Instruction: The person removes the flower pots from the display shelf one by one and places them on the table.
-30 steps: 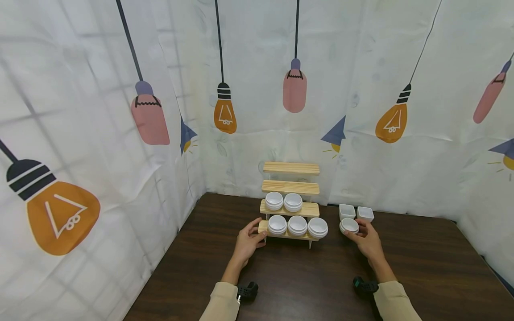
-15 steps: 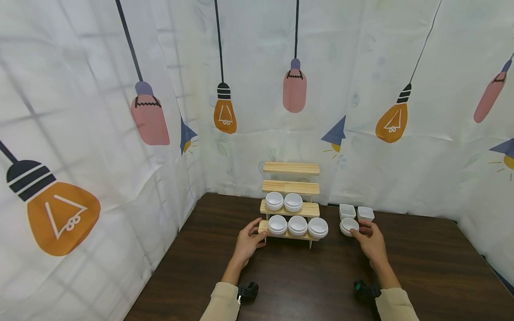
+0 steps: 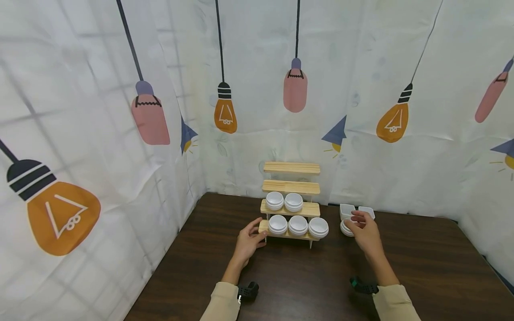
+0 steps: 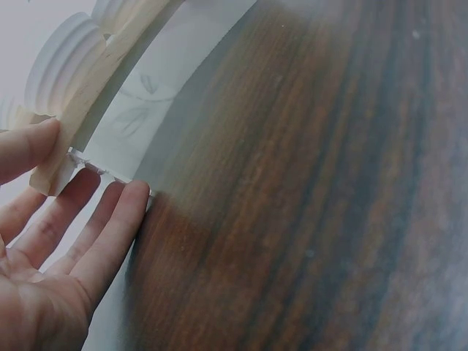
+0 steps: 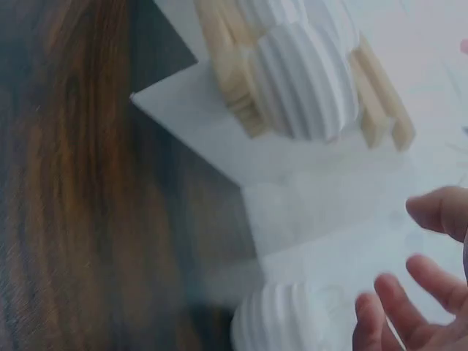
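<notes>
My left hand (image 3: 246, 244) holds the left end of a tiered wooden display stand (image 3: 289, 236). In the left wrist view the thumb lies on top of the lowest board (image 4: 86, 110), and the fingers are beneath it beside a clear support. Three round white ribbed bowls (image 3: 297, 225) sit on that board, and two more (image 3: 275, 200) on the tier above. My right hand (image 3: 367, 236) hovers over another round white bowl (image 3: 346, 229) on the table, partly covering it in the head view. From the right wrist, its fingers appear spread apart with nothing between them, the bowl (image 5: 274, 322) lying below.
Two square white bowls (image 3: 347, 211) stand behind the round one, the right one partly hidden by my fingers. Upper boards (image 3: 291, 167) of the stand bear nothing. The dark wooden table (image 3: 305, 281) backs onto a patterned white cloth (image 3: 257, 147).
My right hand has come off the round bowl's rim and risen over it, shifting slightly left. The bowl stays on the table. My left hand keeps its hold on the stand.
</notes>
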The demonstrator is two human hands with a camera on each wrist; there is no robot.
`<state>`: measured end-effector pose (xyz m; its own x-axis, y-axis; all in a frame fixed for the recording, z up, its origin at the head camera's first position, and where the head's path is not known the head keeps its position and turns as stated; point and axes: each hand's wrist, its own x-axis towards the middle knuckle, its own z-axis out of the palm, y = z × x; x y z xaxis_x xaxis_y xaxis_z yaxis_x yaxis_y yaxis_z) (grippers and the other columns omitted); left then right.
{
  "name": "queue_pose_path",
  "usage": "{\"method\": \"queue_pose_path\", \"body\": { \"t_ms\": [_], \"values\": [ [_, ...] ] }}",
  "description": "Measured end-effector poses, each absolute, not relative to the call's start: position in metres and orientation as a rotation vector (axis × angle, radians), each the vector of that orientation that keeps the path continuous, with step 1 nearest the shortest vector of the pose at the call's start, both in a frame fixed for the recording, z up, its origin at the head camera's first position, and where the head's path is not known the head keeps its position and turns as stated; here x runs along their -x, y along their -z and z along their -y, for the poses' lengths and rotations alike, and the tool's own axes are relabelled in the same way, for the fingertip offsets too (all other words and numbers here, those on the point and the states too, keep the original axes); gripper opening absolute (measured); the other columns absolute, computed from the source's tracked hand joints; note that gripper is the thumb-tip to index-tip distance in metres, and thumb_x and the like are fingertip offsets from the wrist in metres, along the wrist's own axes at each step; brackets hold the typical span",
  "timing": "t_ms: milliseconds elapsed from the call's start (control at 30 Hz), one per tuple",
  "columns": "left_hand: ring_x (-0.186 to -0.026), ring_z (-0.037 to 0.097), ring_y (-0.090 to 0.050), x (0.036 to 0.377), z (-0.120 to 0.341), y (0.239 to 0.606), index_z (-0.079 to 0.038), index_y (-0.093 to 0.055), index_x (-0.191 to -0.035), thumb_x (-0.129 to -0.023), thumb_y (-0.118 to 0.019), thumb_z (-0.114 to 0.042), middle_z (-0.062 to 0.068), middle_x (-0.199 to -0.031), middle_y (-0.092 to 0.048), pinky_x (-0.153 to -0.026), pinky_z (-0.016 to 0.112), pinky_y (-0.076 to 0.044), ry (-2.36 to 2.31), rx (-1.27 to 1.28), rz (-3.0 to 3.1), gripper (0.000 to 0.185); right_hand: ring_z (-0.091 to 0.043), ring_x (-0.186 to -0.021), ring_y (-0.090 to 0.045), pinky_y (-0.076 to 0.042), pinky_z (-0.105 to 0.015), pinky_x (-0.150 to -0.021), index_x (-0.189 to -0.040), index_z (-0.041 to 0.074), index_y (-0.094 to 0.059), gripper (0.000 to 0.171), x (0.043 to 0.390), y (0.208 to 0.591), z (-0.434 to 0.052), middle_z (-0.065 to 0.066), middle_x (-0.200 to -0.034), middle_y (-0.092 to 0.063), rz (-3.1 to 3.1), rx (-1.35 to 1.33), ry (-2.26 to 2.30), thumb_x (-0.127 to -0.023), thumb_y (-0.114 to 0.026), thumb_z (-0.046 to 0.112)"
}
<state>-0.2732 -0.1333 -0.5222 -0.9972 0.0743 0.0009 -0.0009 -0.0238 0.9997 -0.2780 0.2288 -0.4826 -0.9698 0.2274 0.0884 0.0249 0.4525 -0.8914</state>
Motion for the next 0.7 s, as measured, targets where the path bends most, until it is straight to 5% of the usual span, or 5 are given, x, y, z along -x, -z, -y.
{"method": "queue_pose_path", "body": {
  "t_ms": [267, 533, 700],
  "values": [
    [-0.116, 0.047, -0.065, 0.268, 0.131, 0.517, 0.000, -0.041, -0.154, -0.101, -0.063, -0.004, 0.028, -0.128, -0.063, -0.089, 0.051, -0.063, -2.203, -0.095, -2.186, 0.058, -0.029, -0.109, -0.061, -0.052, -0.028, -0.077, -0.137, 0.005, -0.056, 0.044, 0.283, 0.465, -0.211, -0.019, -0.123, -0.065, 2.632, -0.160, -1.512, -0.102, -0.066, 0.029],
    [-0.114, 0.043, -0.067, 0.271, 0.132, 0.517, 0.000, -0.042, -0.154, -0.100, -0.063, -0.002, 0.028, -0.129, -0.063, -0.089, 0.051, -0.063, -2.201, -0.076, -2.172, 0.058, -0.012, -0.090, -0.063, -0.053, -0.023, -0.071, -0.126, 0.000, -0.062, 0.036, 0.289, 0.454, -0.192, -0.016, -0.108, -0.069, 2.571, -0.379, -1.519, -0.099, -0.071, 0.021],
    [-0.113, 0.042, -0.067, 0.274, 0.133, 0.522, -0.001, -0.043, -0.154, -0.100, -0.064, -0.004, 0.027, -0.128, -0.063, -0.088, 0.049, -0.064, -2.191, -0.076, -2.181, 0.058, -0.016, -0.094, -0.065, -0.054, -0.021, -0.076, -0.127, -0.002, -0.062, 0.038, 0.294, 0.448, -0.179, -0.017, -0.109, -0.069, 2.569, -0.416, -1.528, -0.097, -0.073, 0.018]
  ]
}}
